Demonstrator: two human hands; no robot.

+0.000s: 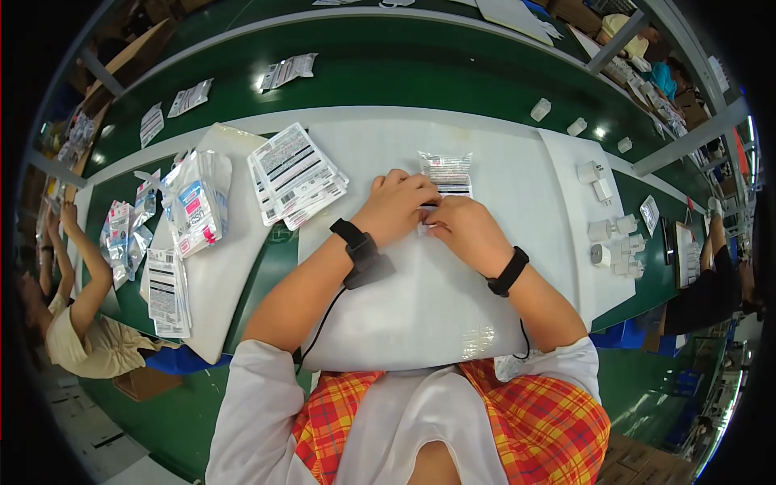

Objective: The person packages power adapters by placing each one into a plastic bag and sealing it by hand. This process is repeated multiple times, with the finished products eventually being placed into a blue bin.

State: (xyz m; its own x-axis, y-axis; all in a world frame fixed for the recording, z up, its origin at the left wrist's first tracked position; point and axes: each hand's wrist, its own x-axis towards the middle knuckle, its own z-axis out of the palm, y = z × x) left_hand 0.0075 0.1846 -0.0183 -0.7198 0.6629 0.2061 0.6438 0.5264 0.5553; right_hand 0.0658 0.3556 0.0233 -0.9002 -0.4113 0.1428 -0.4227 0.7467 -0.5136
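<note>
My left hand (pixel 393 207) and my right hand (pixel 471 232) meet over the middle of the white work surface, fingers closed and pinching. Between them is the near end of a small clear plastic packet (pixel 447 170) with a printed label inside. Its far end sticks out beyond my fingers. The fingers partly hide what they pinch. To the left of my hands lies a fanned stack of printed cards (pixel 297 171). White plug chargers (pixel 602 230) stand in a loose group at the right.
Filled blister packages (pixel 194 206) lie at the left, with more cards (pixel 167 291) nearer me. Several packets (pixel 288 71) and white chargers (pixel 541 109) sit on the green belt (pixel 388 69) beyond. A co-worker's arm (pixel 89 259) reaches in at far left; another person (pixel 703 283) is at right.
</note>
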